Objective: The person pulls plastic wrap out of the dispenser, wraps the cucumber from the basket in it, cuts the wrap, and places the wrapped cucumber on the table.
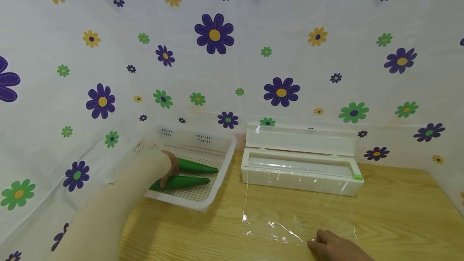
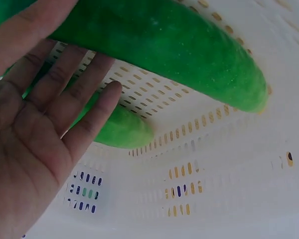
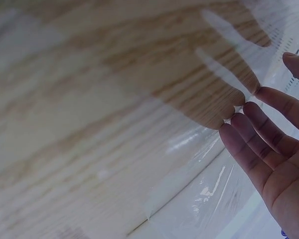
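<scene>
Two green cucumbers [image 1: 197, 166] lie side by side in a white perforated plastic basket [image 1: 222, 184]. My left hand [image 1: 170, 168] reaches over their left ends. In the left wrist view its fingers stretch out, spread apart, beside the nearer cucumber [image 2: 174, 50], and the thumb overlaps that cucumber's edge. A sheet of clear cling film [image 1: 275, 212] stretches from the front of a white wrap dispenser [image 1: 297, 179] over the wooden table. At the film's near right edge is my right hand [image 1: 335, 247]. Its fairly straight fingertips touch the film, and the thumb stands apart.
The dispenser's lid [image 1: 301, 141] is raised at the back, showing a roll of film [image 1: 301, 165] inside. A small green piece [image 1: 358, 177] sits on its right end. Behind the wooden table [image 1: 402, 208] hangs a white flower-print sheet [image 1: 250, 67], which also runs along the left.
</scene>
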`<state>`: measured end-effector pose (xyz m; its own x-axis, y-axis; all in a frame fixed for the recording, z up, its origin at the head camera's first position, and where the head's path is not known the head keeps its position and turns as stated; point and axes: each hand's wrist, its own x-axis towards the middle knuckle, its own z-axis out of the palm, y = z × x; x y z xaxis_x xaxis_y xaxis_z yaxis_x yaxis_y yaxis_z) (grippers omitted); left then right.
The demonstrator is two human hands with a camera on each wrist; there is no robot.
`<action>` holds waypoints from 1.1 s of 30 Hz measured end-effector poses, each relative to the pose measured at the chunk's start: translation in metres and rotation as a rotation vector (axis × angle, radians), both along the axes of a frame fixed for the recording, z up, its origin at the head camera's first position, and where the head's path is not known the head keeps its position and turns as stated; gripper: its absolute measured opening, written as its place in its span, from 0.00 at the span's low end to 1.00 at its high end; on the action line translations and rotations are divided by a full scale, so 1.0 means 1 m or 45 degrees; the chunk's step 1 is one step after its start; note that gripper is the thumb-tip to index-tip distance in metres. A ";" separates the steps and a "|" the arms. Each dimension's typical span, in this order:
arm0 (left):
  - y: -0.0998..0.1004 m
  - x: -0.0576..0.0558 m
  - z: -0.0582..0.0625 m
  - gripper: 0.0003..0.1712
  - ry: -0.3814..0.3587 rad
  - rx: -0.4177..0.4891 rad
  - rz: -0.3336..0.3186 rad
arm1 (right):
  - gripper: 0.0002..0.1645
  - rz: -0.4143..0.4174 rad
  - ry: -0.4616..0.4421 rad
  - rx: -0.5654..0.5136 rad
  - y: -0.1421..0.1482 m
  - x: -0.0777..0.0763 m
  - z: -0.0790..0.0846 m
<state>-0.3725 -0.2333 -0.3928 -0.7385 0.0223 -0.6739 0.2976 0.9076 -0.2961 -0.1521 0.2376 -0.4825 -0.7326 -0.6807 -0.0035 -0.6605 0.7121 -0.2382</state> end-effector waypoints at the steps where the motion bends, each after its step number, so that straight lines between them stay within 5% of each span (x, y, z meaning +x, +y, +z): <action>1: 0.002 0.002 0.003 0.40 -0.001 0.000 0.006 | 0.35 0.005 0.008 0.001 0.000 0.000 0.000; 6: 0.005 -0.002 0.004 0.37 -0.009 0.043 0.043 | 0.36 -0.005 0.000 0.008 0.000 0.000 0.001; 15: -0.006 -0.031 -0.021 0.38 0.002 0.207 0.065 | 0.34 0.072 0.121 -0.040 0.001 -0.002 -0.002; 23: 0.000 -0.020 -0.024 0.47 0.063 0.169 0.016 | 0.36 0.027 0.071 -0.010 -0.001 -0.003 0.001; 28: 0.005 -0.017 -0.024 0.42 0.056 0.128 0.001 | 0.38 0.004 0.013 -0.003 -0.002 -0.002 0.002; 33: 0.006 -0.019 -0.016 0.45 0.065 0.148 -0.055 | 0.37 0.028 0.069 -0.004 -0.001 -0.002 0.000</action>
